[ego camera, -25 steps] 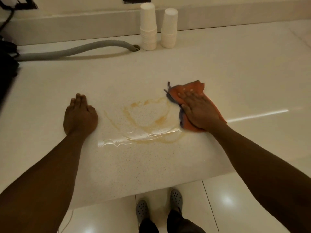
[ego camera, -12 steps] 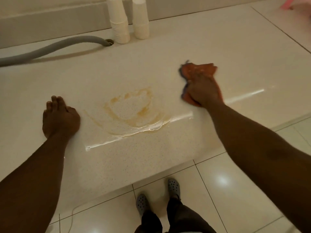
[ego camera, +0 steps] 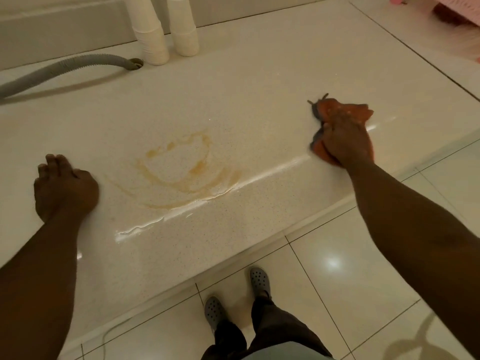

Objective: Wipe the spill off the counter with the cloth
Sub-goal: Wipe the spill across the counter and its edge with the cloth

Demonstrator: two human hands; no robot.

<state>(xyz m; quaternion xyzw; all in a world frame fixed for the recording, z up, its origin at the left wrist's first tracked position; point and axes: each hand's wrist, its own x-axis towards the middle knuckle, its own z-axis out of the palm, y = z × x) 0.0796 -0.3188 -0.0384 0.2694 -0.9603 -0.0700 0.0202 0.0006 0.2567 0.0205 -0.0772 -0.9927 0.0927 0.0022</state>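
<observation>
A brownish-orange spill (ego camera: 181,172) lies smeared in rings on the pale speckled counter (ego camera: 259,81), with a wet streak trailing toward the front edge. My right hand (ego camera: 342,141) presses flat on an orange cloth (ego camera: 345,110) with a grey edge, well to the right of the spill and near the counter's front edge. The cloth does not touch the spill. My left hand (ego camera: 65,188) rests on the counter left of the spill, fingers curled, holding nothing.
Two stacks of white paper cups (ego camera: 166,29) stand at the back by the wall. A grey corrugated hose (ego camera: 65,68) runs from the left into a hole in the counter. A tiled floor (ego camera: 337,268) and my feet are below. Something pink (ego camera: 457,9) sits far right.
My right hand has slid the cloth rightward, away from the spill's edge, leaving a wet streak. The view has shifted right. My left hand stayed planted.
</observation>
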